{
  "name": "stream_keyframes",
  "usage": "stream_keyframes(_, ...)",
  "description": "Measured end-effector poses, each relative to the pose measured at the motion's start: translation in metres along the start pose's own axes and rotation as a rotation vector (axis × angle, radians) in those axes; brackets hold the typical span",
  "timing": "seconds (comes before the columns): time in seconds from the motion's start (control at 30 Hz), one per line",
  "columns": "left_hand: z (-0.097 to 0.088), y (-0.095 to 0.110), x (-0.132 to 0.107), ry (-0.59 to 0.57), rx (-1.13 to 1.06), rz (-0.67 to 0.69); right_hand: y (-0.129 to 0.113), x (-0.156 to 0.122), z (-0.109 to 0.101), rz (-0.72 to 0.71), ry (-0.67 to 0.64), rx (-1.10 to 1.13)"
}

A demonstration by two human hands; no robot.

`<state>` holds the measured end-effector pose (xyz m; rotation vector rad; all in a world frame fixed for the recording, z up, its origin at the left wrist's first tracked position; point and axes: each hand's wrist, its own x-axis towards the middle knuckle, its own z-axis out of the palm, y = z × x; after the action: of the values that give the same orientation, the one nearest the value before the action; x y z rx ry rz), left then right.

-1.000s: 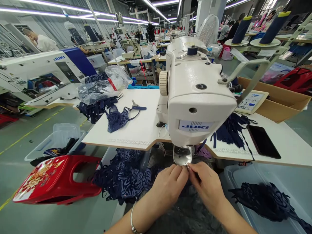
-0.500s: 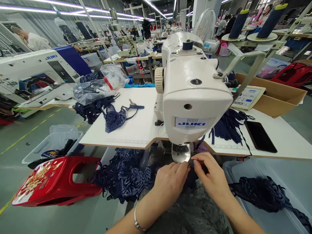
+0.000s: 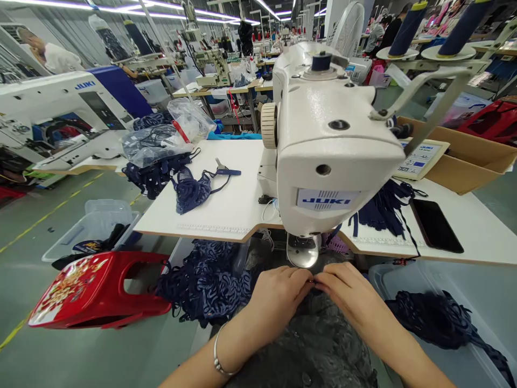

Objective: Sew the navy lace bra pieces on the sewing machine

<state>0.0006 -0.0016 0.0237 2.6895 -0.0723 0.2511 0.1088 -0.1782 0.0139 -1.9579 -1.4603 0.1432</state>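
Note:
My left hand (image 3: 278,296) and my right hand (image 3: 351,296) meet fingertip to fingertip just below the head of a white JUKI sewing machine (image 3: 327,145). Both pinch a small dark piece between them; it is too small and hidden to name. The metal presser part (image 3: 302,252) of the machine hangs right above my fingers. A dark patterned cloth (image 3: 315,345) lies over my lap under both hands. A silver bracelet (image 3: 220,361) circles my left wrist.
The white table (image 3: 226,210) carries navy lace pieces (image 3: 191,188), plastic bags (image 3: 161,143), a black phone (image 3: 438,218) and a control panel (image 3: 420,159). Navy lace fills a heap (image 3: 210,280) at left and a clear bin (image 3: 436,318) at right. A red stool (image 3: 97,291) lies on the floor.
My hands have dropped slightly lower and drawn closer together under the machine head. The view has shifted a little; the fingers stay pinched.

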Motion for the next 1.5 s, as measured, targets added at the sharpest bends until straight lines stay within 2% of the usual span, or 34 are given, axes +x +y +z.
stream_keyframes(0.1, 0.002, -0.006, 0.0, -0.109, -0.089, -0.013, 0.001, -0.005, 0.002, 0.029, -0.036, 0.041)
stream_keyframes(0.17, 0.005, -0.015, -0.002, -0.124, -0.112, -0.107, 0.008, -0.007, 0.005, 0.113, -0.019, 0.162)
stream_keyframes(0.23, 0.011, -0.023, -0.004, -0.102, -0.125, -0.249, 0.017, -0.009, 0.009, 0.284, -0.028, 0.327)
stream_keyframes(0.3, 0.017, -0.028, -0.007, -0.105, -0.159, -0.321, 0.026, -0.01, 0.016, 0.481, -0.047, 0.489)
stream_keyframes(0.37, 0.023, -0.028, -0.008, -0.152, -0.306, -0.298, 0.031, -0.011, 0.027, 0.616, -0.022, 0.645)
stream_keyframes(0.47, 0.036, -0.022, -0.007, -0.175, -0.626, -0.321, 0.03, -0.012, 0.048, 0.7, 0.075, 0.856)
stream_keyframes(0.57, 0.047, -0.017, -0.004, -0.11, -0.737, -0.4, 0.025, -0.014, 0.063, 0.692, 0.173, 0.951)
stream_keyframes(0.67, 0.048, -0.017, -0.002, -0.053, -0.769, -0.429, 0.024, -0.014, 0.065, 0.656, 0.223, 0.95)
stream_keyframes(0.73, 0.042, -0.015, -0.002, -0.031, -0.767, -0.431, 0.024, -0.014, 0.06, 0.613, 0.178, 0.906)
stream_keyframes(0.87, 0.028, -0.006, -0.002, -0.041, -0.718, -0.379, 0.021, -0.009, 0.048, 0.43, 0.015, 0.848)
stream_keyframes(0.9, 0.026, -0.004, -0.001, -0.042, -0.7, -0.361, 0.02, -0.008, 0.048, 0.414, 0.017, 0.867)
stream_keyframes(0.97, 0.024, 0.001, -0.001, -0.013, -0.636, -0.322, 0.017, -0.008, 0.053, 0.445, 0.112, 0.942)
stream_keyframes(1.03, 0.025, 0.004, -0.003, 0.05, -0.523, -0.261, 0.015, -0.01, 0.062, 0.483, 0.295, 1.019)
stream_keyframes(1.1, 0.027, 0.006, -0.005, 0.136, -0.371, -0.157, 0.014, -0.013, 0.069, 0.442, 0.427, 1.053)
stream_keyframes(1.2, 0.027, 0.008, -0.008, 0.233, -0.164, -0.007, 0.012, -0.013, 0.068, 0.343, 0.449, 1.028)
stream_keyframes(1.3, 0.024, 0.01, -0.008, 0.281, -0.023, 0.066, 0.007, -0.01, 0.06, 0.299, 0.449, 0.939)
stream_keyframes(1.5, 0.021, 0.015, -0.009, 0.371, 0.102, 0.101, 0.0, -0.009, 0.065, 0.211, 0.671, 0.752)
